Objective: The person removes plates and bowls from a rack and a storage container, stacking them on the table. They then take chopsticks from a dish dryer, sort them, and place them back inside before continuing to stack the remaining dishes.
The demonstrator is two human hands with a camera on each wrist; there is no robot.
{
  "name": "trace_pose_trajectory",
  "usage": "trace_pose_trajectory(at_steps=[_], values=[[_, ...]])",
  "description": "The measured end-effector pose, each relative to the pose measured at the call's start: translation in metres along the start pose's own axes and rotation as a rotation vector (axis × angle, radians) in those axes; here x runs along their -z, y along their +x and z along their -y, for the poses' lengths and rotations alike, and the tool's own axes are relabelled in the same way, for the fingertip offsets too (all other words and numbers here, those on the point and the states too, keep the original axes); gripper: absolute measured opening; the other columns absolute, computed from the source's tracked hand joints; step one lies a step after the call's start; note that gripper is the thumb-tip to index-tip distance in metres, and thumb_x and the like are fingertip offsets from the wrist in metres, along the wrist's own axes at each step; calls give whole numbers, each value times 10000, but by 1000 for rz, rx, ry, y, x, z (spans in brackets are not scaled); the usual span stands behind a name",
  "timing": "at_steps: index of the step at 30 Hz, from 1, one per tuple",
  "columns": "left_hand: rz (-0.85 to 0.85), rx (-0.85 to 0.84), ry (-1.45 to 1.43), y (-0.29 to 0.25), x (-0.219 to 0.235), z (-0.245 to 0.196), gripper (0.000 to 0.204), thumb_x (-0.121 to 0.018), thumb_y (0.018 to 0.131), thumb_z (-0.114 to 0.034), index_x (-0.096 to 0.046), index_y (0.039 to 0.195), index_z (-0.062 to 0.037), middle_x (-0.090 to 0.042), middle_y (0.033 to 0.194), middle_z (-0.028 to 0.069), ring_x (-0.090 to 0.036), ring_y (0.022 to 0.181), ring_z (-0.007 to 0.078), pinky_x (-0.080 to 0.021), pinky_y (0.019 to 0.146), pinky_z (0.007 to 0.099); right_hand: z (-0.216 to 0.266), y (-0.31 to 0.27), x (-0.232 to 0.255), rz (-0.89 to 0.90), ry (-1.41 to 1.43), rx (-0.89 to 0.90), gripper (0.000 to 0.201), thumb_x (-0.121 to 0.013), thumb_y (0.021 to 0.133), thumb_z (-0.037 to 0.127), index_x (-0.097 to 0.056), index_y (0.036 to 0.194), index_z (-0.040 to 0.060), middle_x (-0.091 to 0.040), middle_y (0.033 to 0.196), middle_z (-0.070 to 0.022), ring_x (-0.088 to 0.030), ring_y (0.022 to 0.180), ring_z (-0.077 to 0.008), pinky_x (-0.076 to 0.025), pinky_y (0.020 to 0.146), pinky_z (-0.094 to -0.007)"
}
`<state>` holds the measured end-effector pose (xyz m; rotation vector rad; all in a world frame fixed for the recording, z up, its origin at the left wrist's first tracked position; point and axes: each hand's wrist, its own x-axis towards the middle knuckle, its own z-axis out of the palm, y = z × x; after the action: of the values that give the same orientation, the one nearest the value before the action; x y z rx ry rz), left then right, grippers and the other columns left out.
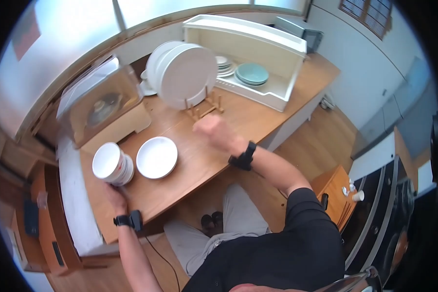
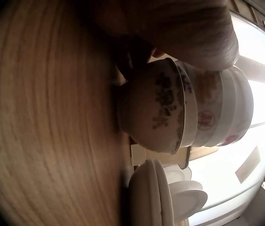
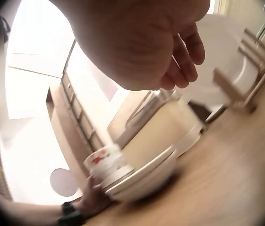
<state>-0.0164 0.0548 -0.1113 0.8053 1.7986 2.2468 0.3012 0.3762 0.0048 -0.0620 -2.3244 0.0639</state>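
My left hand (image 1: 115, 198) grips the side of a stack of white bowls (image 1: 108, 163) low down. In the left wrist view the lowest bowl (image 2: 153, 106) shows a dark flower pattern, its foot close to the tabletop. Next to the stack sit shallow white dishes (image 1: 156, 157), one inside another. My right hand (image 1: 215, 130) hovers over the table, its fingers (image 3: 192, 44) loosely bent and nothing in them. Just beyond it stands a wooden plate rack (image 1: 207, 106), with large white plates (image 1: 187, 75) upright in it.
A cream cabinet (image 1: 248, 36) at the back holds a stack of teal plates (image 1: 252, 73) and small white dishes (image 1: 224, 65). A box with a clear brown lid (image 1: 100, 107) stands at the back left. The table's front edge (image 1: 190, 191) runs before my legs.
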Motion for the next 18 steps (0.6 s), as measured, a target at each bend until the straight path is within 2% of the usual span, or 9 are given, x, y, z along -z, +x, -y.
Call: trace_pose_trajectory(at_steps=[2, 4, 6, 8, 12, 15, 18], values=[[-15, 67, -63, -4, -11, -17, 559, -255, 1081, -448, -454, 1423, -52, -531, 1371, 78, -509, 1238, 203, -396, 1052, 372, -66, -11, 20, -43, -231, -135, 78, -580, 790, 68, -638, 738, 65, -625, 707, -132, -632, 709, -324, -519, 645, -420], [-19, 72, -57, -6, -16, -25, 594, -248, 1075, -479, -427, 1447, -53, -511, 1405, 79, -495, 1277, 213, -388, 1075, 383, -122, -21, 48, 14, -422, -469, 91, -592, 806, 104, -655, 770, 50, -667, 770, -144, -650, 759, -340, -536, 679, -424], [-26, 84, -23, -7, -17, -28, 607, -244, 1072, -490, -406, 1461, -54, -493, 1426, 82, -483, 1297, 221, -382, 1088, 387, -187, -36, 57, 13, -541, -495, 124, -585, 843, 128, -671, 825, 40, -698, 883, -164, -661, 837, -350, -552, 748, -426], [-49, 83, -27, -9, -20, -31, 619, -255, 1067, -505, -384, 1473, -56, -479, 1440, 83, -467, 1316, 225, -381, 1091, 394, -220, -41, 69, 91, -605, -558, 148, -565, 874, 133, -680, 875, 39, -697, 956, -181, -659, 892, -359, -551, 803, -432], [-36, 98, -11, -6, -8, -21, 618, -262, 1063, -515, -380, 1478, -72, -462, 1454, 80, -455, 1328, 227, -378, 1094, 398, -258, -47, 70, 301, -532, -718, 204, -539, 921, 145, -693, 994, 33, -679, 1090, -212, -645, 1012, -383, -538, 876, -448], [-32, 74, 8, -4, -6, -20, 619, -264, 1061, -523, -378, 1481, -82, -452, 1463, 79, -451, 1332, 229, -376, 1097, 399, -256, -40, 76, 497, -356, -981, 231, -542, 916, 133, -692, 1049, 19, -670, 1129, -234, -636, 1072, -395, -531, 901, -455], [-24, 70, 26, -7, -13, -26, 633, -256, 1059, -535, -367, 1489, -84, -438, 1478, 81, -446, 1341, 232, -371, 1103, 405, -251, -36, 80, 485, -301, -1010, 257, -538, 901, 111, -690, 1084, 13, -659, 1151, -249, -629, 1098, -398, -521, 922, -466]])
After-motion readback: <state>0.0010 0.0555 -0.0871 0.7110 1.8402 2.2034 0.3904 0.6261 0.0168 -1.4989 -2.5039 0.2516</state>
